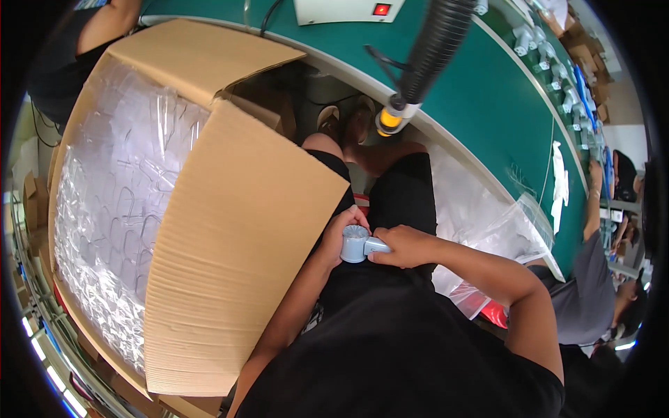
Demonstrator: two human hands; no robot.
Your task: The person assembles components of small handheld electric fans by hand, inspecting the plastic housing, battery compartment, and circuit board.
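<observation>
In front of my lap I hold a small grey-blue plastic device (353, 248) with a round, cup-like head and a short handle jutting out to the right. The top of the head looks clear or shiny, with fine ribs inside. My left hand (336, 233) is wrapped round the left side of the head. My right hand (404, 246) grips the handle, thumb and fingers closed on it. Part of the handle is hidden under the right fingers.
On the left stands a large open cardboard box (237, 258) with clear plastic bags (111, 202). A black hose with a yellow-ringed end (390, 120) hangs over the green workbench (481, 90). A white machine (345, 10) and similar grey devices (524, 38) sit there. Other people work left and right.
</observation>
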